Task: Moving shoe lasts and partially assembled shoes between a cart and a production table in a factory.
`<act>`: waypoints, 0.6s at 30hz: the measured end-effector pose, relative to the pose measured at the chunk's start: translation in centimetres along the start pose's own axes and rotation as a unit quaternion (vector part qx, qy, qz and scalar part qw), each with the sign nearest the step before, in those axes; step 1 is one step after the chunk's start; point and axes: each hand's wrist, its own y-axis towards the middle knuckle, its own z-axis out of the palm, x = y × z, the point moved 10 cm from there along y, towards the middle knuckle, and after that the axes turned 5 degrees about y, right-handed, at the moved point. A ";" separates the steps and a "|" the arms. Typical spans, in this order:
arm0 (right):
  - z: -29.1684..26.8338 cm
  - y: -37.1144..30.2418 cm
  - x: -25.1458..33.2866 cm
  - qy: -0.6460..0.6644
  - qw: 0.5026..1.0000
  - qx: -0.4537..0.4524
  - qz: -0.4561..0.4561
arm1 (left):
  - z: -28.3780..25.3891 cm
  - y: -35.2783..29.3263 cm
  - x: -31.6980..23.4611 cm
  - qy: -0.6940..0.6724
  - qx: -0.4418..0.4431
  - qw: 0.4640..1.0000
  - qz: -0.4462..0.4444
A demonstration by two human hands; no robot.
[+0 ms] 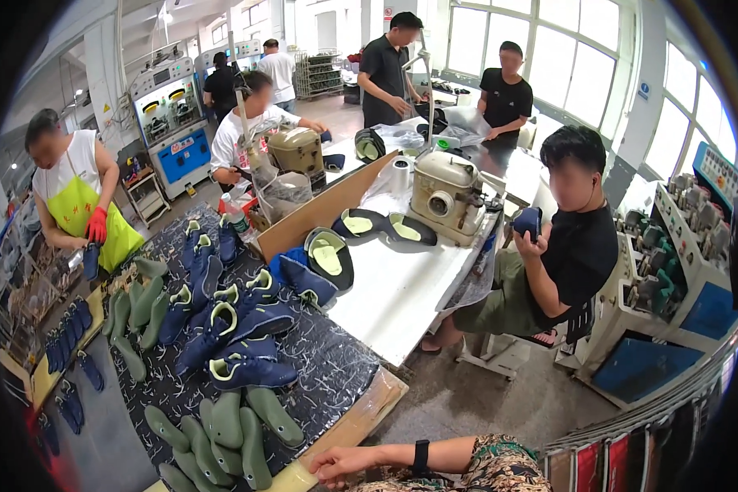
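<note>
My right hand [336, 466] reaches in from the lower right, a dark band on its wrist. Its fingers are loosely bent and slightly apart over the near edge of the bench, with nothing visible in them. Closest to it are several green shoe lasts [254, 449], lying side by side on the dark patterned bench top [328, 369]. Beyond them, navy shoes with lime linings [252, 373] are heaped together. More green lasts [143, 303] lie to the left of the heap. My left hand is out of view.
A white table [385, 316] adjoins the bench, carrying a beige sewing machine [447, 197] and insoles. At right, a seated person [578, 238] holds a navy shoe [527, 220]. A person in a lime apron [74, 189] works at left. A machine [672, 303] stands far right.
</note>
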 end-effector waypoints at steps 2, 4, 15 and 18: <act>-0.7 0.3 0.3 -0.020 1.000 -0.015 -0.011 | 1.5 0.4 0.6 -0.033 0.030 0.998 -0.043; -1.3 0.7 -0.5 -0.040 0.997 -0.057 0.021 | 3.3 0.5 1.8 -0.086 0.069 0.989 -0.095; 7.7 1.7 -6.3 -0.002 0.997 -0.074 -0.010 | 14.9 -8.3 9.4 -0.525 0.270 0.722 -0.362; 8.6 -0.5 -7.9 -0.005 0.996 -0.088 0.011 | 17.2 -10.9 10.2 -0.553 0.309 0.667 -0.391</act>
